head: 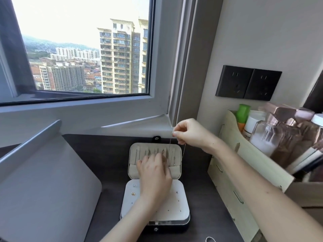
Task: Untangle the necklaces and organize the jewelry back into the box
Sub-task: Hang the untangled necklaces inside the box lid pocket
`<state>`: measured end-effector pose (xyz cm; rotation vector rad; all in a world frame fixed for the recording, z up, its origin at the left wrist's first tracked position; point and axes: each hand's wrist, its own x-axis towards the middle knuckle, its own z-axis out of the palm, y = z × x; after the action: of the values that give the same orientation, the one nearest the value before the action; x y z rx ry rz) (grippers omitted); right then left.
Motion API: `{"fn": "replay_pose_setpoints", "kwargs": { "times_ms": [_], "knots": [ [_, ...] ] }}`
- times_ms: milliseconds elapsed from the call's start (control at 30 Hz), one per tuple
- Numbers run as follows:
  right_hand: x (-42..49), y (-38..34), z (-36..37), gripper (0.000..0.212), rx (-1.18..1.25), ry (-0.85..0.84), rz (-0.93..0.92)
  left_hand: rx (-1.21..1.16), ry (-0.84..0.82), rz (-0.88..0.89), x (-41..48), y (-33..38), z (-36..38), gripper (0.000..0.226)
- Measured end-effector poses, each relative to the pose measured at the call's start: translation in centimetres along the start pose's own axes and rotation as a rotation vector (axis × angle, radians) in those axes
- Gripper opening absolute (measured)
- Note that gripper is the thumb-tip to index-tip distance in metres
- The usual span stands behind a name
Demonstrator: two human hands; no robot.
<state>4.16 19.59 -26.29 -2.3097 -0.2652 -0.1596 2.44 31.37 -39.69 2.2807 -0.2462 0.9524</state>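
An open jewelry box [181,215] lies on the dark desk, its beige lid panel [134,154] at the far side and its white earring panel [174,203] nearer me. Small studs [133,193] sit on the white panel. My right hand [190,135] is raised above the lid's right side and pinches the top of a thin necklace chain [169,145], which hangs down to the lid. My left hand [153,173] lies over the lid's lower middle, fingers curled at the chain's lower end among several hanging chains. Whether those fingers grip it is hidden.
A grey laptop [45,180] stands open at the left. A cream wooden organizer [232,172] with bottles and jars [279,135] fills the right side. A black wall socket [248,82] is above it. A small ring-like loop [209,239] lies at the desk's front edge.
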Motion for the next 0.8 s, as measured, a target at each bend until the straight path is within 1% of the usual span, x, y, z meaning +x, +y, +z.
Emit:
{"fn": "replay_pose_setpoints", "kwargs": {
  "times_ms": [67,167,267,400,533,800],
  "knots": [
    [0.0,0.6,0.5,0.013,-0.020,0.006,0.000,-0.051,0.042,-0.004,0.8,0.2,-0.1,0.002],
    [0.3,0.7,0.6,0.013,-0.014,0.059,-0.029,-0.167,0.002,-0.057,2.6,0.8,-0.6,0.012],
    [1.1,-0.4,-0.2,0.014,-0.018,0.126,-0.096,-0.256,0.006,-0.063,4.4,1.5,-1.3,0.014],
    [1.7,-2.2,-1.4,0.014,-0.013,0.156,-0.153,-0.337,0.044,-0.059,6.0,2.5,-2.2,0.016],
    [2.1,-2.6,-1.6,0.014,-0.065,0.140,-0.170,-0.359,0.038,-0.063,6.5,2.8,-2.5,0.018],
    [1.5,-0.1,-0.1,0.013,-0.064,0.093,-0.140,-0.397,0.005,-0.128,6.4,2.8,-2.3,0.017]
  ]
}}
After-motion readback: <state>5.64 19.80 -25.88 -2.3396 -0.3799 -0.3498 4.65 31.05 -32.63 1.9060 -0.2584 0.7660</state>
